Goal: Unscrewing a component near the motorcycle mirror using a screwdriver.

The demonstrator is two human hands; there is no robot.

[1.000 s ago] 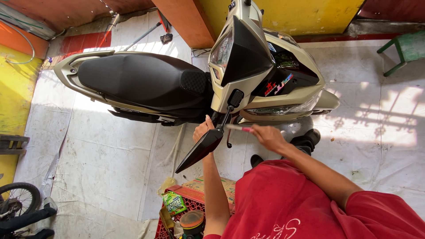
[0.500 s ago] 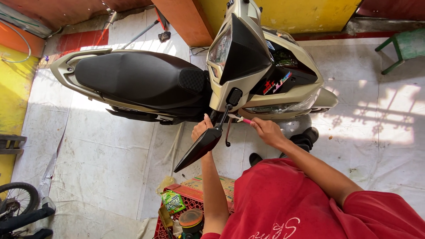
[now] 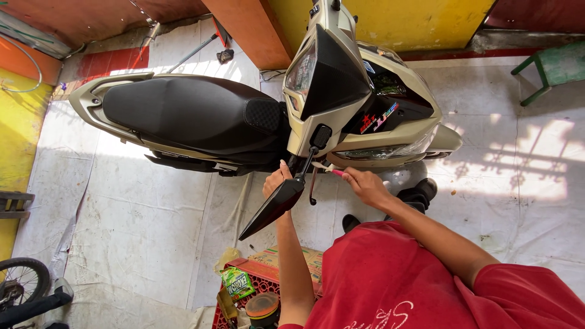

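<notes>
- The left hand (image 3: 277, 180) reaches up behind the black mirror (image 3: 271, 207) at the scooter's near handlebar, with fingers raised beside the mirror's stalk; it seems to steady the mirror, though the mirror hides the palm, so I cannot tell how tightly it grips.
- The right hand (image 3: 365, 186) is closed around a thin tool (image 3: 326, 170) with a pinkish handle, its tip pointed at the base of the stalk just under the handlebar, probably where the mirror fastens.
- Holding with one hand and working with the other keeps the mirror from swinging.
- The mirror is long, pointed and glossy black, angled down and away from the handlebar on a short dark stalk.
- The scooter (image 3: 365, 116) is beige with black panels and a black seat (image 3: 189, 113), standing on a pale floor sheet (image 3: 140, 225).
- Near the person's knees sits a red crate (image 3: 259, 283) with a small tin and packets inside.
</notes>
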